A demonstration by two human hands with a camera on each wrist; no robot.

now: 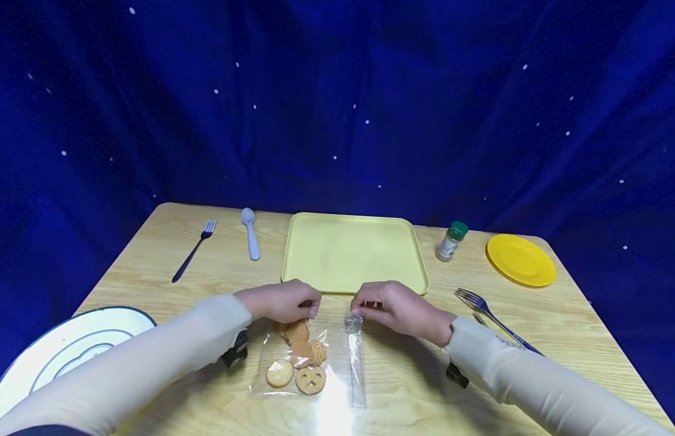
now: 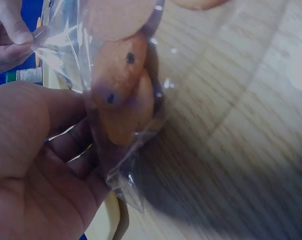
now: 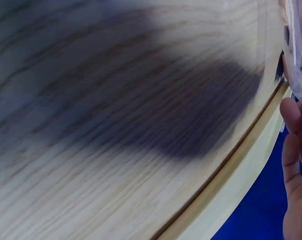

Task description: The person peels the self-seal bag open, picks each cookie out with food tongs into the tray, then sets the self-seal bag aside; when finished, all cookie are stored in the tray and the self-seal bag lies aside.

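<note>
A clear plastic bag [image 1: 337,345] of biscuits lies on the wooden table in the head view, below the pale yellow tray. Inside are a smiley-face biscuit [image 1: 311,380], a round pale biscuit [image 1: 280,373], a swirled one [image 1: 318,352] and others overlapping. My left hand [image 1: 288,303] pinches the bag's far edge near the biscuits. The bag's far right corner is pinched by my right hand [image 1: 391,307]. In the left wrist view, the plastic bag [image 2: 126,180] hangs from my left hand [image 2: 46,165]. At the right wrist view's edge, my right hand [image 3: 299,165] is partly cut off.
Beyond the hands is the tray [image 1: 348,251]. A dark-handled fork [image 1: 192,257] and a pale spoon [image 1: 251,233] lie left; a white plate [image 1: 114,327] sits nearer. To the right are a green-capped shaker [image 1: 450,242], a yellow plate [image 1: 521,260] and a metal fork [image 1: 495,315].
</note>
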